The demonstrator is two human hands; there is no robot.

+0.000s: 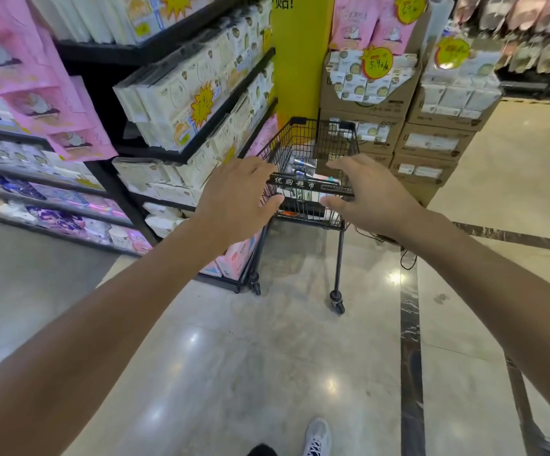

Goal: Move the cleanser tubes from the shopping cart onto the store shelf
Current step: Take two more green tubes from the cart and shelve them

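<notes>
Both arms were stretched forward toward the cart (pixel 316 149), a small black wire one on castors, standing on the glossy tile floor (pixel 267 357).

Left hand (pixel 237 195): fingers spread and loosely curved, at the left end of the cart handle (pixel 309 186), holding nothing; whether it touched the bar could not be told.

Right hand (pixel 365 195): also spread and relaxed, thumb low, at the handle's right end, gripping nothing.

Tubes (pixel 301 164): silvery, lying in the cart basket just beyond the handle, between the two hands as seen from the head view. Other items lay in the basket with them, too small to make out. The count of tubes could not be told.

Shelf (pixel 201 139): black tiered unit to the left of the cart, close beside it, stacked with cream-coloured tissue packs (pixel 168 103) and yellow starburst price tags. Pink packs (pixel 53 93) hung further left, blurred.

Behind the cart stood a yellow pillar (pixel 296 60) and stacked cardboard boxes (pixel 431 143). A grey shoe (pixel 316 437) showed at the bottom edge.
</notes>
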